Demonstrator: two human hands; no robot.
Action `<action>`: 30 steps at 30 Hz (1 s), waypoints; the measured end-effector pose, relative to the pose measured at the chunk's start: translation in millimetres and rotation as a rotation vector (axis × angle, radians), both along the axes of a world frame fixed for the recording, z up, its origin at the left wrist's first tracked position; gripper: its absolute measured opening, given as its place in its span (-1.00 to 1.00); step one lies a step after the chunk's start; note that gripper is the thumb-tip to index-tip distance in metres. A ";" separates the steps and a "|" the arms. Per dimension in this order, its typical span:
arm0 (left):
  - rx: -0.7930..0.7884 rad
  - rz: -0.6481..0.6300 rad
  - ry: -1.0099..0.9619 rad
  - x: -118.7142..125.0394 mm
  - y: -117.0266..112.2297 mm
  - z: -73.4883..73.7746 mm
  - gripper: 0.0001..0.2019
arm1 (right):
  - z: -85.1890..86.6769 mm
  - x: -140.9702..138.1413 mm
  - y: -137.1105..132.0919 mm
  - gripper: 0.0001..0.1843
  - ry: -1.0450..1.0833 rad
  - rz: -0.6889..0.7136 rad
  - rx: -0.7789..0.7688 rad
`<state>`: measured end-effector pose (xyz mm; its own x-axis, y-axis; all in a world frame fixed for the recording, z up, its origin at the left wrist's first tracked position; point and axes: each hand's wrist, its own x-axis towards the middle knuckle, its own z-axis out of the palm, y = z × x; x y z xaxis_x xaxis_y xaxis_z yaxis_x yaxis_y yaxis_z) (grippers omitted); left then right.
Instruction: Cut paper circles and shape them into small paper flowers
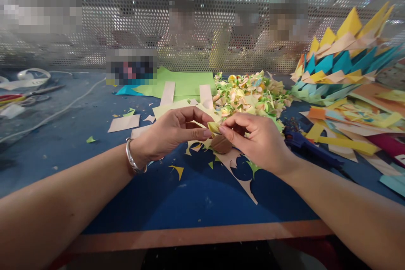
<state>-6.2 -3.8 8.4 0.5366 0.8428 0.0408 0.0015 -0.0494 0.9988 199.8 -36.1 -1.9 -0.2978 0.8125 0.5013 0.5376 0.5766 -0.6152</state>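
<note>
a perforated grey screen (211,21) stands behind a blue, pink-edged table (158,206).

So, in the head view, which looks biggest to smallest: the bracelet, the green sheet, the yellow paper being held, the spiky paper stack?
1. Spiky paper stack
2. Green sheet
3. Bracelet, though nearer the camera
4. Yellow paper

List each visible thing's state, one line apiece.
Left hand: fingers bent, fingertips at the yellow paper piece; grip unclear
Right hand: thumb and finger pinching that piece
Yellow paper piece: folded or curled, held up
Green sheet: flat on the table
Small paper pieces: curled, heaped loosely
Cut scrap: flat, ragged-edged
Spiky paper structure: layered in tiers
Blue tool: lying down
</note>
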 end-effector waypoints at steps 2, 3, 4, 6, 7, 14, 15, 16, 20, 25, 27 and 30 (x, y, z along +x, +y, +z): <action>-0.002 0.004 -0.006 0.6 -0.3 0.5 -0.80 | -0.4 0.0 0.2 -0.81 0.002 0.003 0.002; -0.002 0.003 -0.011 1.0 -0.4 0.7 -0.80 | -0.5 0.1 0.3 -0.81 0.000 0.003 0.004; -0.002 0.001 -0.018 1.3 -0.5 0.7 -0.80 | -0.6 0.2 0.4 -0.81 -0.004 0.002 0.004; 0.001 -0.006 -0.033 1.4 -0.2 0.2 -0.81 | -0.7 0.4 0.6 -0.81 -0.008 -0.001 0.004; 0.003 -0.007 -0.041 1.2 0.0 -0.2 -0.82 | -0.8 0.6 0.8 -0.81 -0.010 -0.001 0.004; -0.010 -0.011 -0.063 -1.1 0.3 -1.1 -0.82 | -1.3 0.7 0.8 -0.81 -0.011 0.008 0.026; -0.010 -0.007 -0.065 -1.1 0.2 -0.8 -0.82 | -1.1 0.4 0.7 -0.81 -0.012 0.006 0.036; -0.010 -0.003 -0.067 -1.0 0.1 -0.5 -0.82 | -1.0 0.1 0.5 -0.81 -0.013 0.006 0.043; 0.034 0.039 -0.059 -0.4 -0.3 -0.7 -0.84 | -0.8 -0.5 0.5 -0.83 0.000 0.013 0.045; 0.143 0.089 0.027 2.8 -1.8 -2.4 -0.87 | -2.1 -0.3 0.9 -0.82 -0.007 0.019 0.033; 0.166 0.079 0.059 5.0 -3.1 -2.8 -0.88 | -2.7 -0.2 1.2 -0.82 -0.019 0.018 0.039; 0.202 0.065 0.095 7.3 -4.8 -3.2 -0.88 | -3.6 -0.2 1.8 -0.82 -0.028 0.013 0.040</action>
